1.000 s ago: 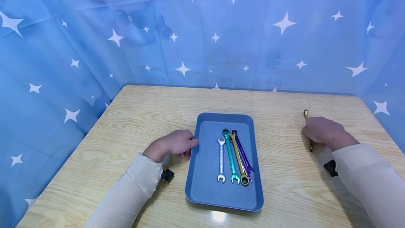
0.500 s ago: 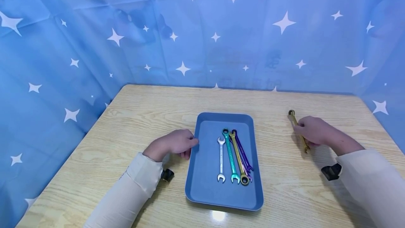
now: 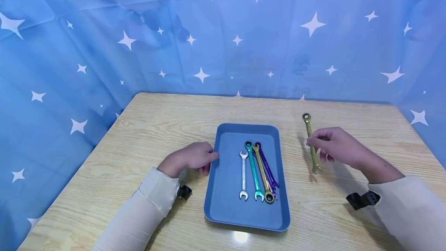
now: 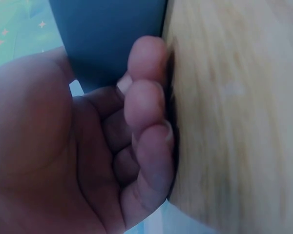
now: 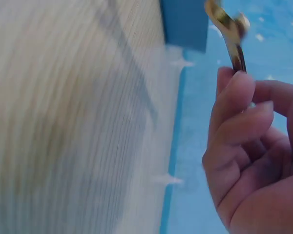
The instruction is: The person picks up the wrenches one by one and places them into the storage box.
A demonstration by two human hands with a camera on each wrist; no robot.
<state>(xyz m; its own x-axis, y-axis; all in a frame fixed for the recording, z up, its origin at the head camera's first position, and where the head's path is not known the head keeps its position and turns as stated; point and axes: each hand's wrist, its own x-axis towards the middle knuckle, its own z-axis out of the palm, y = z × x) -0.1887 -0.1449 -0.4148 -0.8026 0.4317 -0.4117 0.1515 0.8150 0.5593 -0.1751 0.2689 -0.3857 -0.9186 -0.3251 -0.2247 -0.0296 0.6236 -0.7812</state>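
My left hand [image 3: 195,156] grips the left rim of the blue tray [image 3: 226,196], thumb over the edge. In the left wrist view its fingers [image 4: 144,105] curl against the tray's outside, by the tabletop. Right of the tray, my right hand [image 3: 336,144] pinches a gold combination wrench [image 3: 308,129] by its middle, ratchet ring end up, raised off the table. Inside the tray lie a silver open-end wrench [image 3: 243,175], a teal wrench [image 3: 254,171], another gold wrench [image 3: 262,169] and a purple wrench [image 3: 267,165]. Something lighter purple is partly hidden under that gold wrench.
The wooden table [image 3: 156,123] carries the tray near its middle. Behind and to the left hangs a blue star-patterned cloth [image 3: 167,30]. Black wrist devices stick out below both cuffs, the right one [image 3: 362,200] close above the table.
My right hand has lifted the gold wrench off the table and brought it left, toward the tray, turning it on the way. The left hand and tray stay put.
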